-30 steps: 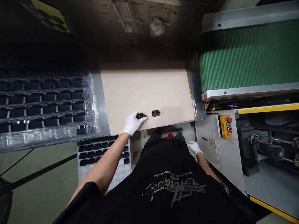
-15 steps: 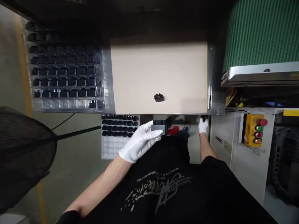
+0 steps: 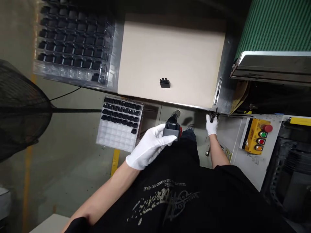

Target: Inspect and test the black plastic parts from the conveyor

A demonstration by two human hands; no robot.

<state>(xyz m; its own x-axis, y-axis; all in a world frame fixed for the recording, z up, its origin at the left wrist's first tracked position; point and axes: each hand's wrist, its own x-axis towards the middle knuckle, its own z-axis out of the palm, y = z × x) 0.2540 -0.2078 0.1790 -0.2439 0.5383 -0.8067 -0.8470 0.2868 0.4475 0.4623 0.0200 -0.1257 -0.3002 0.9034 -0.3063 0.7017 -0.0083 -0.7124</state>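
Note:
White-gloved, my left hand [image 3: 152,144] pinches a black rectangular part [image 3: 172,130] between thumb and fingers, in front of my body. My right hand [image 3: 212,124], also gloved, is closed round a dark tool-like object [image 3: 213,116] at the front right corner of the table; its exact shape is unclear. Another black part [image 3: 165,83] lies on the beige board [image 3: 189,58], near the front edge. Rows of black parts fill most of a clear tray [image 3: 70,72] at the left of the table.
A lower white tray [image 3: 116,134] holds more black parts. At the left is a black mesh fan [image 3: 21,110]. On the right are a green conveyor belt [image 3: 277,29] and a yellow button box [image 3: 255,136].
The view has turned and shifted, so the table appears higher and tilted. Both hands keep their holds; more of the dark object shows at my right hand.

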